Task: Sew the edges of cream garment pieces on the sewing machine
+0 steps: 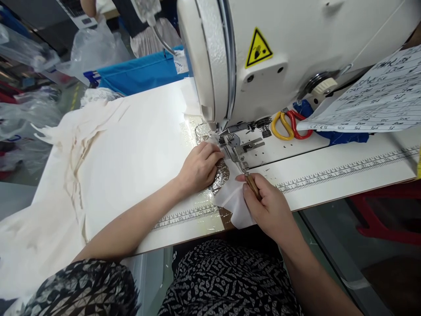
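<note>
My left hand (201,166) is closed, fingers curled down onto a thin white fabric piece (235,193) just in front of the sewing machine's presser foot (226,136). My right hand (266,204) grips an awl (253,186) by its wooden handle. The awl's metal shaft points up and left toward the foot; its tip is hard to make out there. The fabric runs from the foot down past the table's front edge, partly under my right fingers. My left fingers hide part of it. Shiny clear tape (220,177) covers the table beneath my left hand.
The white sewing machine head (263,83) rises over the work. Scissors (291,124) with yellow and red handles lie right of the needle, near a handwritten sheet (368,98). Cream fabric (79,153) drapes over the table's left side. Behind are a blue cloth bin (141,72) and another person.
</note>
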`<state>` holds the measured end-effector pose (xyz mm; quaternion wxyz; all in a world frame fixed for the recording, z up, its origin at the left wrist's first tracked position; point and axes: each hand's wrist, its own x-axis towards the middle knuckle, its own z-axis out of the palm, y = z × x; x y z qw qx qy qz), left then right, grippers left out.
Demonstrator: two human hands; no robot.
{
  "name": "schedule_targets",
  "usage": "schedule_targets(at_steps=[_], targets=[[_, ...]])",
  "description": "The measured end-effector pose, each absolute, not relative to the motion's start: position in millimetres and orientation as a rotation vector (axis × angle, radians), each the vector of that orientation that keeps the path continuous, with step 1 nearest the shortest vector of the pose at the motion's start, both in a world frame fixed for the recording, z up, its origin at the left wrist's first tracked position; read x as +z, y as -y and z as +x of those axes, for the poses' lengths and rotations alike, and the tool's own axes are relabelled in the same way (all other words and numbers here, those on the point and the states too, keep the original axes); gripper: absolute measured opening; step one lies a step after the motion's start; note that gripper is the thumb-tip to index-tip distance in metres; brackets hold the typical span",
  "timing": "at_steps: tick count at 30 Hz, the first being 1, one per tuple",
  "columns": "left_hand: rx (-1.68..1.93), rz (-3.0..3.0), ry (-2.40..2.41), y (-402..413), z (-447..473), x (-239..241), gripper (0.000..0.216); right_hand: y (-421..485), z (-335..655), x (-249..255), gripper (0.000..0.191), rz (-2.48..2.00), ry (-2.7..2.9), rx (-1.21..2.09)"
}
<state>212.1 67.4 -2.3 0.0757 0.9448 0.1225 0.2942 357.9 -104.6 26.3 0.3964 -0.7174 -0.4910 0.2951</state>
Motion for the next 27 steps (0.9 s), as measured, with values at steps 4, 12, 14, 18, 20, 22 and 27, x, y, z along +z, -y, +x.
schedule_targets(at_steps=[4, 12, 14, 18, 20, 22, 27], targets=[[0.791, 2.897, -0.404, -67, 213, -4, 0.028, 100, 358, 26, 0.031, -1.828, 1.252, 0.725], [0.715, 3.009, -0.513, -67, 214, -6, 0.034, 95, 358, 28, 0.029, -1.834, 1.270, 0.652], [0.678, 3.019, -0.538, -66, 215, -5, 0.035, 95, 358, 28, 0.027, -1.833, 1.276, 0.634], [0.624, 2.983, -0.568, -65, 215, -3, 0.034, 97, 357, 27, 0.025, -1.798, 1.332, 0.583], [0.619, 2.951, -0.570, -65, 214, -3, 0.033, 97, 355, 25, 0.026, -1.756, 1.390, 0.531], [0.624, 2.921, -0.559, -65, 215, -1, 0.032, 97, 351, 23, 0.027, -1.714, 1.465, 0.465], [0.576, 3.001, -0.551, -70, 225, 3, 0.023, 92, 335, 29, 0.033, -1.503, 1.675, 0.254]])
